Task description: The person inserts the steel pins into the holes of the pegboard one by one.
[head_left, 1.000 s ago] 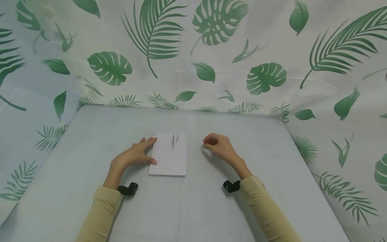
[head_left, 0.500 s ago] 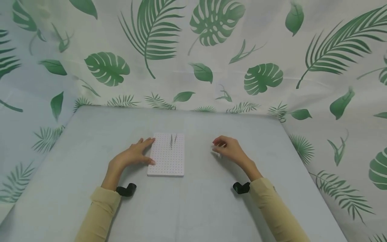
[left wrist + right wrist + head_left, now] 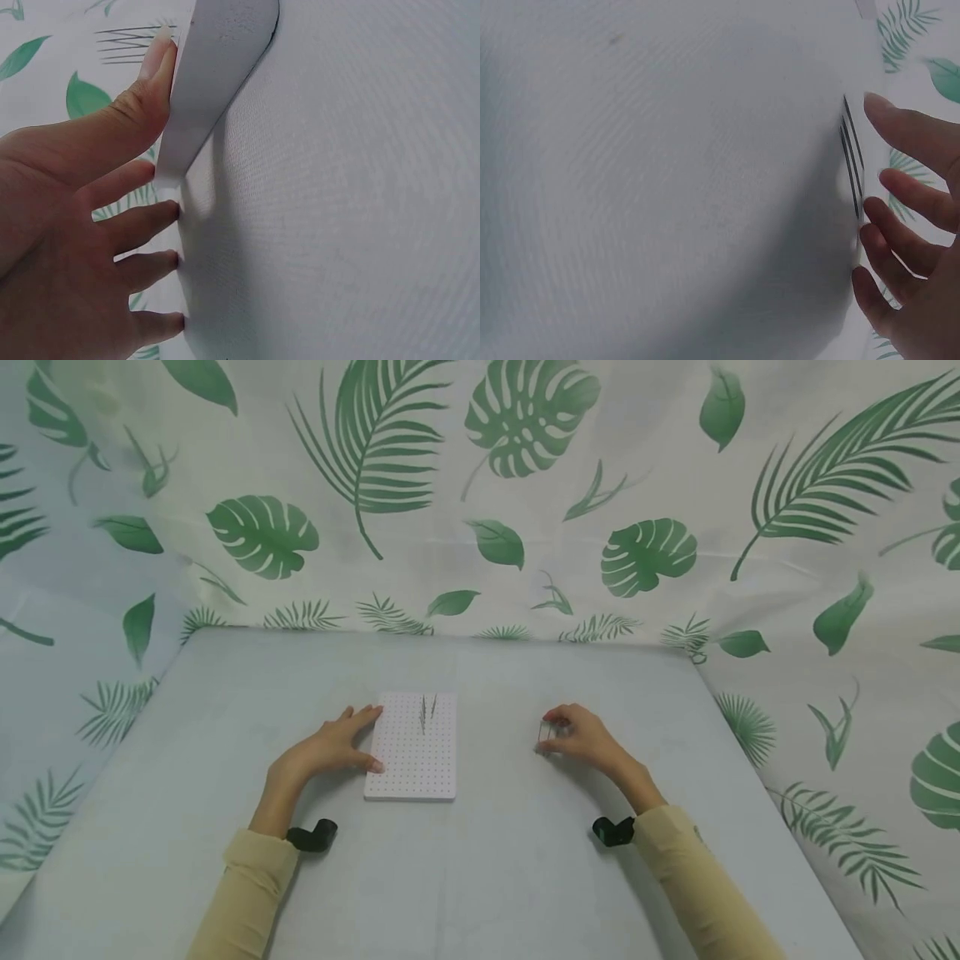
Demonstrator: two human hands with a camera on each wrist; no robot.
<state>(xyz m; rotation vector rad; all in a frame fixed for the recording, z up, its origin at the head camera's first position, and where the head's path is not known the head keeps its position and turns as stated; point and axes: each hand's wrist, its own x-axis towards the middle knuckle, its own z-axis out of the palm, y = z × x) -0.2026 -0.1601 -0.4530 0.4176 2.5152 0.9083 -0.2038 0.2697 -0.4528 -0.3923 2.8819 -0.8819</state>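
Note:
A white board with a grid of small holes [image 3: 412, 772] lies flat on the table. Several thin dark metal pins [image 3: 423, 714] stand upright in its upper part; the left wrist view shows these pins [image 3: 124, 46] side by side past the thumb. My left hand [image 3: 326, 750] rests at the board's left edge, thumb and index finger spread and touching it, the other fingertips on the table. Further right, my right hand [image 3: 588, 739] reaches over several loose thin pins [image 3: 853, 165] lying on the table, thumb and fingers apart around them without pinching any.
The table [image 3: 495, 860] has a pale grey cover. Behind it and at both sides hang white curtains with green leaves [image 3: 648, 556]. Each wrist bears a black camera mount [image 3: 615, 832], just past a yellow sleeve [image 3: 693, 877].
My right hand has moved right, away from the board, and its thumb and fingers have spread over the loose pins, which have come into view. My left hand stays on the board.

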